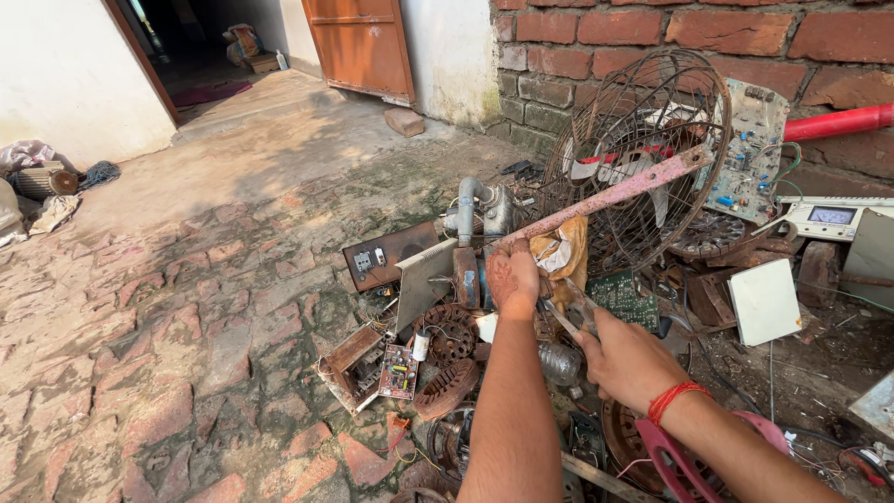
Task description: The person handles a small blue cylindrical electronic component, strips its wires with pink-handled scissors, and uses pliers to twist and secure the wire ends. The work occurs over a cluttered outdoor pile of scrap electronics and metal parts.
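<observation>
Gripping the lower end of a faded pink fan blade (610, 193) with my left hand (512, 277), fingers wrapped shut around it. Blade runs up and to the right from that hand, its far end lying across the front of the rusty wire fan guard (643, 149). Taking the guard as reference for everything else.

My right hand (626, 359) is below the guard, closed on a pair of pliers (570, 312). Plier tips point up-left, ending just beside my left hand. Can't tell if the tips are touching the blade or anything under it. Red thread on that wrist.

Yellow rag (562, 250) hangs at the guard's lower left edge, just right of my left hand. Green circuit board (626, 296) lies under the guard, near the plier handles. Larger populated circuit board (752, 149) leans on the brick wall (652, 33) right of the guard. White square plate (764, 300) sits lower right of it. Left of the guard: grey pipe fitting (468, 207), brown switch panel (386, 253). Motor stator (449, 331) lower left, on the brick paving (168, 354).
</observation>
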